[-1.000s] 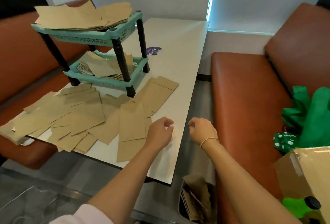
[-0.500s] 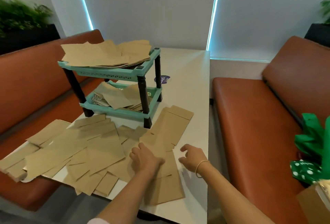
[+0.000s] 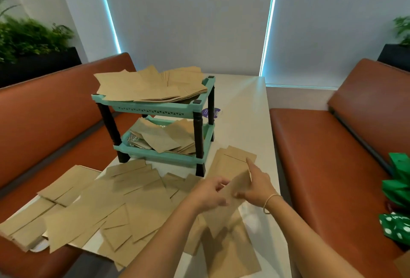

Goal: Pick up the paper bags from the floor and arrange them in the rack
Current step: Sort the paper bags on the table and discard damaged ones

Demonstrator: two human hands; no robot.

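Observation:
A teal two-tier rack [image 3: 155, 108] with black legs stands on the white table [image 3: 244, 109]. Brown paper bags are piled on its top shelf [image 3: 150, 87] and on its lower shelf [image 3: 164, 139]. Several more flat brown bags [image 3: 106, 206] lie spread over the table's near half. Between both hands, just above the table, is one lifted paper bag [image 3: 235, 185]. My left hand [image 3: 209, 193] pinches its left edge. My right hand [image 3: 258, 185] holds its right edge with the forefinger pointing up.
Orange-brown bench seats flank the table, one on the left [image 3: 44, 126] and one on the right [image 3: 328, 162]. A green dotted bag [image 3: 397, 200] sits at the right edge. A purple sticker [image 3: 210, 112] lies behind the rack. A planter [image 3: 33, 40] stands at the back left.
The view has tilted up from the floor to the table. Both hands moved forward onto the bags and have lifted one bag between them.

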